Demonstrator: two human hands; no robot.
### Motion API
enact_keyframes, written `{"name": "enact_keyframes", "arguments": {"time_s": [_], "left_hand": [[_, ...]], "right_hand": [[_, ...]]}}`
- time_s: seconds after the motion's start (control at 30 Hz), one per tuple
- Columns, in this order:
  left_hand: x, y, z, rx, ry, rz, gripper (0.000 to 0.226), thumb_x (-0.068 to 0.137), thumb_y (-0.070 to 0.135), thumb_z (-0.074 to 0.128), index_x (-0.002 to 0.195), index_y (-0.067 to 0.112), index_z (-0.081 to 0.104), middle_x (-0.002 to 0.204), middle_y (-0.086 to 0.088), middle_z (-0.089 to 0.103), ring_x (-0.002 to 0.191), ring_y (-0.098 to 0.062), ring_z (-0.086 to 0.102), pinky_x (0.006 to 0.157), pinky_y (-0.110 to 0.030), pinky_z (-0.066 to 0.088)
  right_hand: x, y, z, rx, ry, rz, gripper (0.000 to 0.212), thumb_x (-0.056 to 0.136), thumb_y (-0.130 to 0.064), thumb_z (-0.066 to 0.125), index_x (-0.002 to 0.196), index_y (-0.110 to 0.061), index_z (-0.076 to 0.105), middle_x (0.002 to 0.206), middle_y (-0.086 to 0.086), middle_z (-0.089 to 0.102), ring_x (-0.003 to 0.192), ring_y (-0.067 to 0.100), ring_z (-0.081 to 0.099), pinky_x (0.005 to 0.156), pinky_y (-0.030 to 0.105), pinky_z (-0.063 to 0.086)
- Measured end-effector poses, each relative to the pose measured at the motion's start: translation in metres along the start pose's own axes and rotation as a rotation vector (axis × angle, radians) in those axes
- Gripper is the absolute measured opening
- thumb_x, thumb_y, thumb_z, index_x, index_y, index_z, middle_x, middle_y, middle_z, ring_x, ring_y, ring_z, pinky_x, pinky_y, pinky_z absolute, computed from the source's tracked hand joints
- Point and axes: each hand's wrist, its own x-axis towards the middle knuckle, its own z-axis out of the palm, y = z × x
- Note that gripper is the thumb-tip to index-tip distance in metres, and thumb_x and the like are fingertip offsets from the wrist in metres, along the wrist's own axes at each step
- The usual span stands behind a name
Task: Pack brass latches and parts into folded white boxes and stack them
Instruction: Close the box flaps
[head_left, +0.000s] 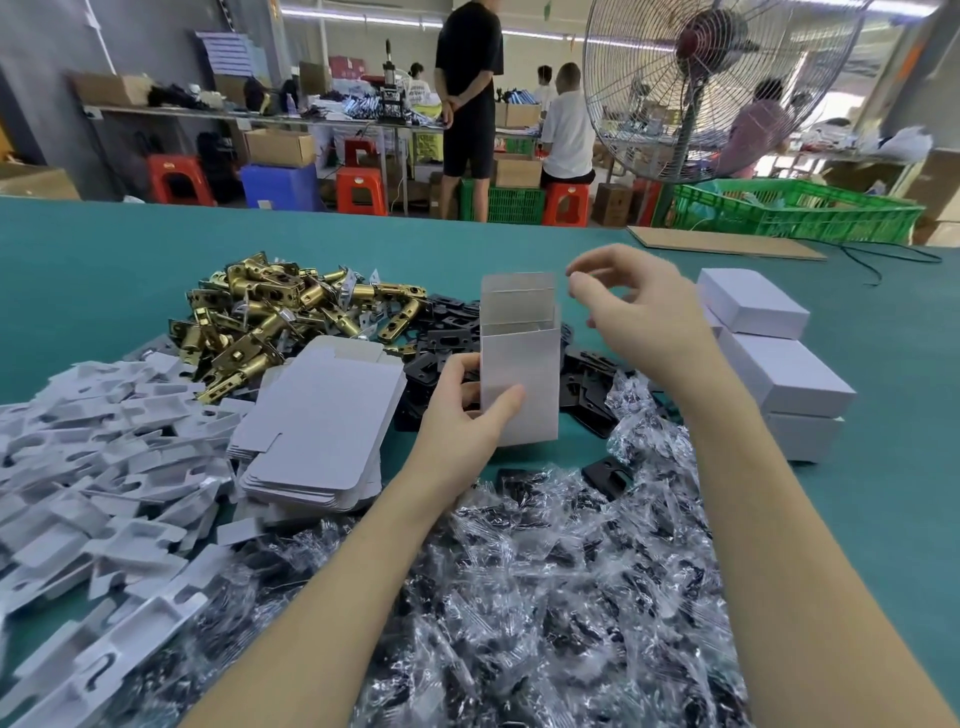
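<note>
The left hand (462, 410) grips the lower part of an upright white box (519, 379), thumb across its near face and fingers behind, with the top flaps standing open; the box is held just above the black plates (452, 332) in the middle of the green table (104, 270). The right hand (639, 317) hovers beside the open mouth with fingers loosely curled and thumb near the fingertips; nothing is visibly held in it, though something small could be hidden between them. The brass latches (270, 317) lie heaped to the left, well apart from the box, so the likeliest slip is a long reach across the pile of flat box blanks (322, 415) that knocks them askew. A one-handed hold low on thin card could also let the box buckle or tilt when a heavy latch drops in, and the bottom may pop open if its flaps are not locked, which cannot be told here. The bagged parts (519, 597) look slippery and may slide off. Finished boxes (779, 358) are stacked at right, near the right forearm, and a careless elbow could topple them
</note>
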Motion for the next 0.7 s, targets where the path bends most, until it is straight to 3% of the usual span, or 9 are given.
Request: {"name": "enact_keyframes", "arguments": {"time_s": [0.07, 0.17, 0.27, 0.4, 0.5, 0.63, 0.7], "left_hand": [[-0.001, -0.001, 0.001, 0.044, 0.003, 0.013, 0.031, 0.093, 0.024, 0.073, 0.112, 0.038, 0.054, 0.108, 0.01, 0.07, 0.09, 0.001, 0.069, 0.07, -0.018, 0.057], [0.0, -0.002, 0.0, 0.08, 0.013, 0.018, 0.033, 0.091, 0.02, 0.075, 0.111, 0.038, 0.054, 0.11, 0.006, 0.071, 0.095, -0.007, 0.07, 0.076, -0.024, 0.059], [0.0, -0.002, -0.002, 0.141, 0.039, 0.055, 0.036, 0.088, 0.019, 0.077, 0.108, 0.039, 0.053, 0.108, 0.01, 0.069, 0.096, -0.002, 0.067, 0.073, -0.021, 0.057], [-0.001, -0.002, -0.002, 0.186, 0.005, 0.088, 0.042, 0.088, 0.016, 0.076, 0.113, 0.038, 0.05, 0.114, 0.009, 0.067, 0.101, 0.001, 0.064, 0.076, -0.016, 0.054], [-0.001, 0.0, -0.001, 0.179, 0.045, 0.109, 0.052, 0.079, 0.025, 0.078, 0.112, 0.042, 0.043, 0.115, 0.008, 0.064, 0.1, 0.004, 0.062, 0.077, -0.012, 0.052], [-0.001, 0.002, 0.0, 0.152, 0.105, 0.149, 0.052, 0.076, 0.032, 0.075, 0.105, 0.04, 0.033, 0.112, 0.0, 0.063, 0.103, -0.009, 0.066, 0.085, -0.03, 0.057], [-0.002, 0.003, 0.0, 0.161, 0.113, 0.193, 0.047, 0.08, 0.031, 0.072, 0.105, 0.04, 0.033, 0.11, 0.002, 0.064, 0.102, -0.01, 0.066, 0.082, -0.033, 0.059]], "right_hand": [[-0.005, 0.016, 0.012, 0.149, -0.183, 0.235, 0.026, 0.102, -0.05, 0.05, 0.11, -0.031, 0.065, 0.106, -0.009, 0.072, 0.09, 0.017, 0.074, 0.088, 0.042, 0.06], [-0.012, 0.033, 0.025, 0.413, -0.451, 0.432, 0.054, 0.102, -0.066, 0.034, 0.122, -0.03, 0.069, 0.112, -0.001, 0.076, 0.098, 0.021, 0.073, 0.088, 0.04, 0.061], [-0.013, 0.038, 0.025, 0.503, -0.508, 0.436, 0.056, 0.101, -0.068, 0.034, 0.119, -0.032, 0.073, 0.109, -0.001, 0.077, 0.098, 0.016, 0.073, 0.084, 0.036, 0.061], [-0.015, 0.042, 0.022, 0.505, -0.566, 0.438, 0.053, 0.101, -0.067, 0.035, 0.122, -0.033, 0.071, 0.113, -0.002, 0.076, 0.107, 0.018, 0.07, 0.091, 0.04, 0.058], [-0.017, 0.043, 0.02, 0.538, -0.57, 0.454, 0.05, 0.103, -0.063, 0.037, 0.124, -0.033, 0.071, 0.119, 0.001, 0.074, 0.115, 0.021, 0.067, 0.098, 0.046, 0.057], [-0.017, 0.041, 0.022, 0.538, -0.568, 0.477, 0.047, 0.101, -0.061, 0.046, 0.126, -0.028, 0.069, 0.122, 0.006, 0.073, 0.117, 0.024, 0.066, 0.1, 0.05, 0.055], [-0.017, 0.042, 0.023, 0.54, -0.584, 0.485, 0.043, 0.099, -0.058, 0.052, 0.124, -0.027, 0.068, 0.12, 0.006, 0.073, 0.11, 0.024, 0.069, 0.098, 0.048, 0.057]]}}
